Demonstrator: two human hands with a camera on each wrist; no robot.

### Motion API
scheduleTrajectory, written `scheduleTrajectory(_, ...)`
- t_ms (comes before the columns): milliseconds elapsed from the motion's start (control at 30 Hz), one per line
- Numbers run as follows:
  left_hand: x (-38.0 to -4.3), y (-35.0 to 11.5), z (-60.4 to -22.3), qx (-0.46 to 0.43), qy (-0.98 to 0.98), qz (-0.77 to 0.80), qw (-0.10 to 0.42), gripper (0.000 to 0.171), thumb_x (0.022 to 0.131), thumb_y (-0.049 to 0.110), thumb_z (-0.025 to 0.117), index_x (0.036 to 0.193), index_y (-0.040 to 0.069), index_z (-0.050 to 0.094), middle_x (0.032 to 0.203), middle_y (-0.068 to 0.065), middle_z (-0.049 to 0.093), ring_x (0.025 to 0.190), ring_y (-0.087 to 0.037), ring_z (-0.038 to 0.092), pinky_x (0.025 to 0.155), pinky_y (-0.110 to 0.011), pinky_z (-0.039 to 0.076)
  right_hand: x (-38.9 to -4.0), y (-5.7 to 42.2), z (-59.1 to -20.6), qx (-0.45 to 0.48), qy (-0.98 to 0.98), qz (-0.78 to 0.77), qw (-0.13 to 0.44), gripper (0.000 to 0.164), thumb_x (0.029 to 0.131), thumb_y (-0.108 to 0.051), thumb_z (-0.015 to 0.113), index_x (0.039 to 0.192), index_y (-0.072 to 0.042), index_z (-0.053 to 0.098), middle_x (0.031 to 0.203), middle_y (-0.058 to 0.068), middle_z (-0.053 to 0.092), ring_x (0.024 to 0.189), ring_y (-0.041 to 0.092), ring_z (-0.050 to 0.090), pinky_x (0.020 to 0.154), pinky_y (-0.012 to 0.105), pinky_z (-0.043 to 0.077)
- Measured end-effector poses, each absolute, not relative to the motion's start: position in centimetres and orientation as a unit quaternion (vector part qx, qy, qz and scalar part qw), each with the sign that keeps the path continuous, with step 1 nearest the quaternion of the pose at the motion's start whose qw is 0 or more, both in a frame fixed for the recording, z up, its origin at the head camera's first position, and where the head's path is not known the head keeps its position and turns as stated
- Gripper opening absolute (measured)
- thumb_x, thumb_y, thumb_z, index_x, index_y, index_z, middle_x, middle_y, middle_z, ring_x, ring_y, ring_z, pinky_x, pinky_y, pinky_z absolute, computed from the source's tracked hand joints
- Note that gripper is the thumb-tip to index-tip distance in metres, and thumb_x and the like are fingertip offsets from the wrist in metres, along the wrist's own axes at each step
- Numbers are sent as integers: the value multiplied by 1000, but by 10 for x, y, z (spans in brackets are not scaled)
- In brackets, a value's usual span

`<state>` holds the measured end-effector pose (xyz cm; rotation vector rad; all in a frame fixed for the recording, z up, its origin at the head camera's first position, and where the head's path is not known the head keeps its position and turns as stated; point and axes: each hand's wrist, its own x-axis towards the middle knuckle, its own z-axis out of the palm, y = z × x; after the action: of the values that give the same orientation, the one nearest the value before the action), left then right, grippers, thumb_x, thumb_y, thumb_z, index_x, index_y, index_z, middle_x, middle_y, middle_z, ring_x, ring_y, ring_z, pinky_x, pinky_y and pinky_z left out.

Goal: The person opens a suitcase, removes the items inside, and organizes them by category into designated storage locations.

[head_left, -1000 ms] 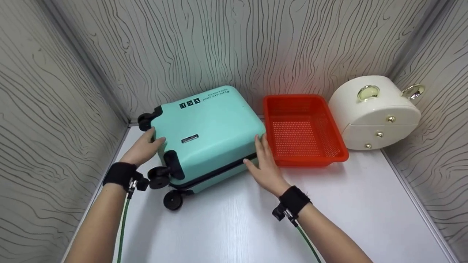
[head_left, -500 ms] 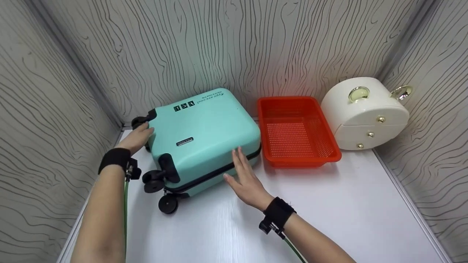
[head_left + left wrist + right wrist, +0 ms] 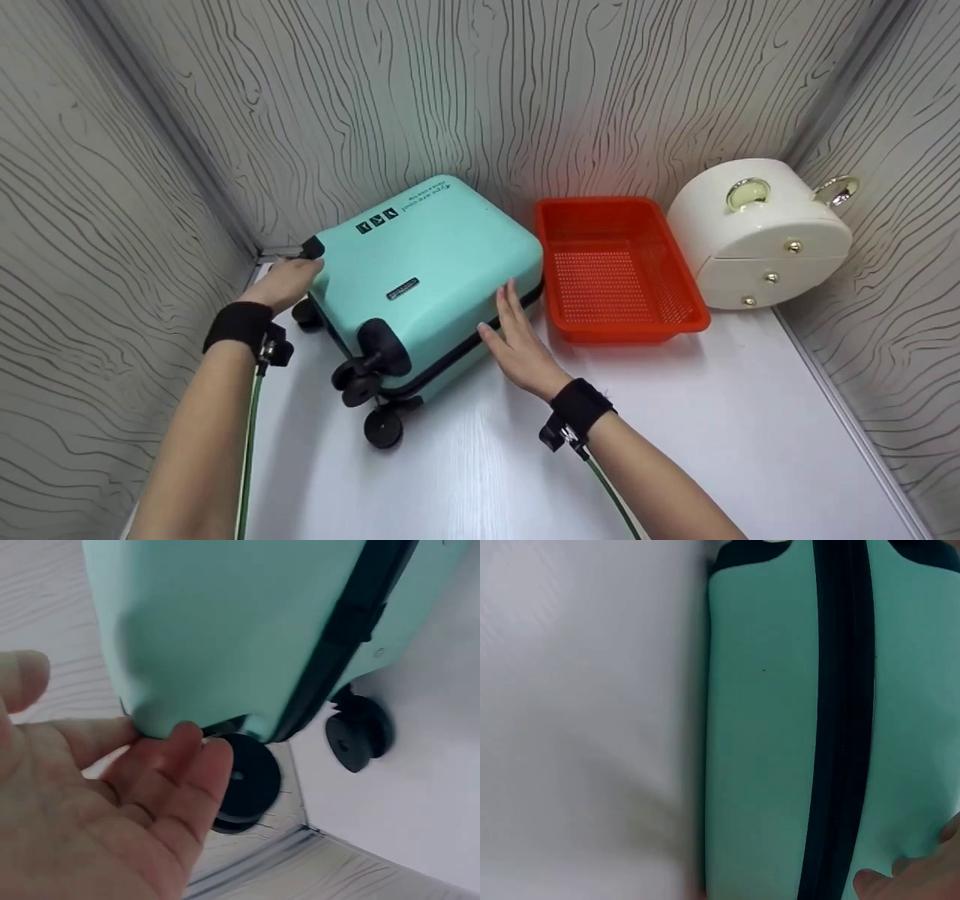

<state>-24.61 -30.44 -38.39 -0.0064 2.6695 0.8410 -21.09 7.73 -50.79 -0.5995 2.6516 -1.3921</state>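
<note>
A mint-green suitcase [image 3: 442,262] with black wheels lies flat on the white table, its wheeled end turned to the left. My left hand [image 3: 283,283] is at the far-left corner and hides most of the wheel there. In the left wrist view, its slightly bent fingers touch the corner beside a black wheel [image 3: 251,780], and the thumb stands apart. Against the near long side, by the black zip band [image 3: 450,356], my right hand [image 3: 523,349] rests with fingers extended. Only its fingertips [image 3: 874,883] show in the right wrist view, on the green shell.
A red plastic basket [image 3: 630,334] stands right of the suitcase, close to its right end. Beyond it is a white rounded case [image 3: 776,259] with gold knobs and an oval handle. Wood-patterned panels [image 3: 420,82] wall in the table at the back and both sides.
The suitcase's near wheeled corner has swung right and toward me. My left hand has shifted to the far-left corner; my right hand has slid left along the side, then slightly back.
</note>
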Motion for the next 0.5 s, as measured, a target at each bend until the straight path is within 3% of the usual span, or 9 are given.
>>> scheduleTrajectory(67, -243, -301, -381, -28, 938, 305, 161, 72, 111, 46, 23, 151, -12, 35, 145, -36, 43, 139, -50, 36, 113, -59, 31, -217, 80, -505, -189, 866, -461, 52, 79, 109, -52, 38, 163, -12, -3, 169, 0, -19, 155, 27, -4, 121, 57, 14)
scheduleTrajectory(133, -240, -299, -379, -46, 937, 311, 155, 66, 110, 46, 26, 127, -10, 55, 107, -25, 61, 102, -37, 60, 91, -47, 48, -224, 83, -502, -180, 865, -465, 59, 80, 109, -53, 38, 163, -12, -3, 169, -1, -19, 155, 28, -5, 121, 58, 10)
scheduleTrajectory(200, -236, -297, -375, -55, 935, 313, 157, 54, 109, 44, 29, 96, 0, 56, 75, -8, 52, 68, -22, 52, 68, -36, 43, -232, 85, -500, -173, 869, -459, 62, 81, 108, -55, 37, 163, -11, -4, 169, 2, -18, 155, 29, -8, 121, 59, 7)
scheduleTrajectory(267, -232, -294, -370, -52, 934, 310, 169, 46, 109, 42, 31, 77, 12, 45, 62, 3, 40, 55, -14, 37, 58, -31, 34, -241, 88, -498, -170, 876, -447, 62, 82, 108, -54, 37, 163, -9, -5, 170, 6, -16, 155, 32, -9, 122, 59, 4)
scheduleTrajectory(333, -227, -290, -366, -37, 934, 303, 184, 45, 109, 40, 34, 70, 16, 39, 60, 4, 40, 55, -13, 38, 57, -30, 34, -250, 91, -496, -168, 885, -431, 60, 82, 109, -53, 37, 163, -7, -5, 170, 12, -13, 154, 34, -10, 122, 58, 3)
scheduleTrajectory(500, -214, -280, -361, -3, 932, 300, 202, 46, 109, 38, 38, 67, 18, 40, 64, 3, 43, 60, -14, 44, 60, -31, 39, -266, 100, -495, -157, 887, -429, 63, 79, 110, -47, 38, 163, -7, -4, 169, 19, -12, 154, 38, -7, 122, 58, 6)
